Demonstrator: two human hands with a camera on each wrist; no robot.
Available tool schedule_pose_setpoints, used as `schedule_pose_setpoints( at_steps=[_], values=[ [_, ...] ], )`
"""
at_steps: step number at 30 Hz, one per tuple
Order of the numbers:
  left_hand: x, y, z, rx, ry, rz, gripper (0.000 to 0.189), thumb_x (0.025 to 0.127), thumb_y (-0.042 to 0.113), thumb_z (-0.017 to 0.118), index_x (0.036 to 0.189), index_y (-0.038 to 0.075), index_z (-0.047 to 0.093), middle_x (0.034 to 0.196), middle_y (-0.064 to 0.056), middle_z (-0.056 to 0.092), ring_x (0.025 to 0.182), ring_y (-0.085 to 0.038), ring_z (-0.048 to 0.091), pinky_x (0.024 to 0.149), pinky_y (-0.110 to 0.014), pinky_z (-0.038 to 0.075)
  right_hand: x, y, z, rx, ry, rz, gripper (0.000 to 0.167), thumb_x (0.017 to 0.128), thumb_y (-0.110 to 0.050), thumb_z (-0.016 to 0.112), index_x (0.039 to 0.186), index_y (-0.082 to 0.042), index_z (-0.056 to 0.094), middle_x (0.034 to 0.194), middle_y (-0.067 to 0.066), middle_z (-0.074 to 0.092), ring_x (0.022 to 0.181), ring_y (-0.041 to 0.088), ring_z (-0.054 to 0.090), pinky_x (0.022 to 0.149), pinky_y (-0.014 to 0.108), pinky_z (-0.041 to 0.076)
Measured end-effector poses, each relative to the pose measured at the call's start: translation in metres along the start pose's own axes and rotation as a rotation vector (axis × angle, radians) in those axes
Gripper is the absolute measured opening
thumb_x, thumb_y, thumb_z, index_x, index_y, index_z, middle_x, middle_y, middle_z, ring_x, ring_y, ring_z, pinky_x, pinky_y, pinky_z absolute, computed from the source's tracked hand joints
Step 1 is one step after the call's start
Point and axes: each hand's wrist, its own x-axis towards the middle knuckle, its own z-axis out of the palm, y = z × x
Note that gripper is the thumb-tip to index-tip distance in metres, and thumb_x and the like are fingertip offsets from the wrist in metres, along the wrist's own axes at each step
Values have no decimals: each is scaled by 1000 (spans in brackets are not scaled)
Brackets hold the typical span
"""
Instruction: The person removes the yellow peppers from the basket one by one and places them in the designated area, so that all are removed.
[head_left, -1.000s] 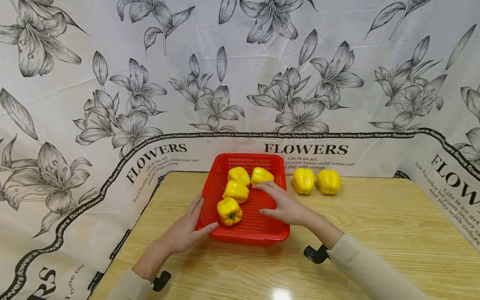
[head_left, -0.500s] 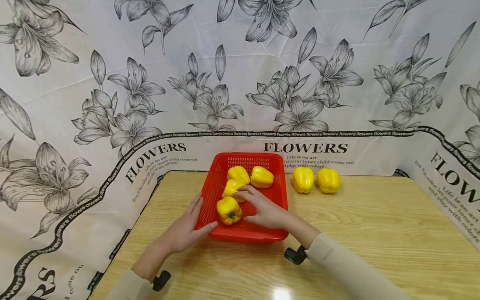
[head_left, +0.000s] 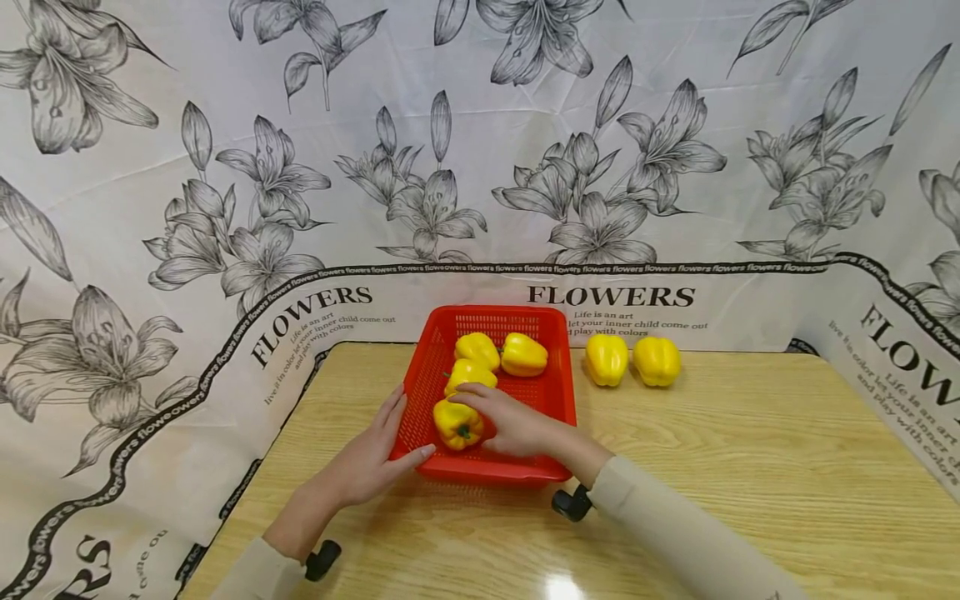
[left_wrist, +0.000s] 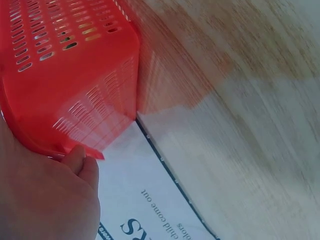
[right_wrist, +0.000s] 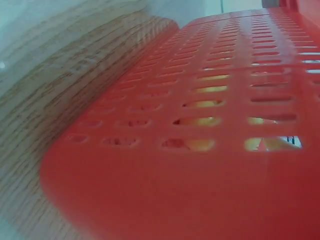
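Observation:
In the head view a red plastic basket (head_left: 525, 408) holds several yellow bell peppers. My left hand (head_left: 367, 467) rests against its left rim, fingers fairly straight along the side and thumb at the front corner. The left wrist view shows that hand (left_wrist: 50, 195) touching the rim. Inside the basket, my right hand (head_left: 513, 423) reaches over the front bell pepper (head_left: 457, 427), fingers spread across its top and thumb near its right side. Behind it lie a middle bell pepper (head_left: 471, 373) and two more at the back. Basket wall (right_wrist: 200, 185) hides the right hand in its wrist view.
Two yellow bell peppers, one (head_left: 607, 360) and another (head_left: 657, 361), stand on the wooden table (head_left: 750, 442) right of the basket. A white cloth (head_left: 442, 283) with printed flowers hangs close behind the basket and along the sides.
My right hand has moved left and toward the front, from the back right bell pepper, past the middle one, to the front one. Left hand, basket and peppers look almost unchanged.

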Motion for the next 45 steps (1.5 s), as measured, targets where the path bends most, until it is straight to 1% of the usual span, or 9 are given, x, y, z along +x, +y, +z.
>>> schedule_pose_setpoints(
  at_steps=[7, 12, 17, 25, 27, 30, 33, 38, 45],
  values=[
    [1, 0, 0, 21, 0, 20, 107, 92, 76, 51, 166, 13, 8, 173, 2, 2, 147, -34, 38, 113, -54, 41, 5, -1, 3, -35, -76, 12, 78, 88, 9, 71, 157, -11, 40, 165, 13, 32, 150, 33, 32, 120, 52, 32],
    [1, 0, 0, 20, -3, 11, 105, 92, 74, 53, 166, 13, 8, 173, 1, 2, 147, -35, 38, 111, -55, 42, 7, 0, 5, -72, -64, 58, 81, 86, 9, 71, 158, -14, 40, 158, 12, 36, 141, 31, 41, 116, 49, 38],
    [0, 0, -1, 18, -12, 10, 106, 93, 74, 52, 166, 12, 7, 173, 1, 1, 148, -35, 36, 113, -55, 40, 6, 1, 6, -122, -53, 73, 79, 85, 9, 72, 155, -14, 45, 144, 11, 42, 127, 26, 48, 109, 44, 46],
    [0, -1, 0, 17, -9, 15, 104, 94, 71, 53, 166, 10, 8, 173, 1, 0, 149, -36, 35, 114, -56, 39, 4, 0, 6, -174, -51, 105, 69, 88, -22, 83, 150, -19, 53, 123, 9, 48, 114, 25, 48, 102, 44, 49],
    [0, 0, 0, 17, -8, 13, 103, 95, 69, 54, 166, 11, 7, 173, 1, 0, 149, -35, 35, 114, -56, 39, 5, 0, 7, -171, -49, 110, 68, 87, -26, 84, 148, -18, 55, 124, 10, 48, 114, 25, 48, 101, 43, 49],
    [0, 0, 1, 20, -4, 11, 103, 95, 69, 55, 166, 11, 7, 173, 1, 0, 148, -35, 37, 113, -56, 40, 5, 1, 7, -167, -35, 95, 64, 86, -27, 84, 143, -12, 58, 134, 11, 50, 121, 26, 49, 105, 44, 48],
    [0, 0, 0, 17, -2, 3, 104, 94, 70, 55, 166, 12, 8, 173, 2, 1, 147, -34, 38, 113, -55, 41, 6, 1, 8, -138, -30, 99, 57, 86, -29, 84, 134, -9, 61, 132, 7, 58, 118, 21, 55, 104, 41, 49],
    [-1, 1, 1, 8, -8, -13, 104, 93, 71, 56, 166, 14, 7, 173, 4, 0, 148, -33, 37, 113, -55, 40, 5, 0, 6, -76, -22, 143, 48, 85, -35, 84, 122, -12, 64, 109, -2, 65, 95, 14, 56, 88, 34, 51],
    [-1, 2, 0, 13, -6, -22, 103, 94, 70, 55, 166, 15, 7, 173, 4, 0, 148, -34, 37, 112, -56, 41, -1, 2, -3, 105, 6, 197, 73, 83, -47, 84, 140, -9, 59, 119, 1, 66, 105, 21, 58, 92, 40, 51]
  ],
)
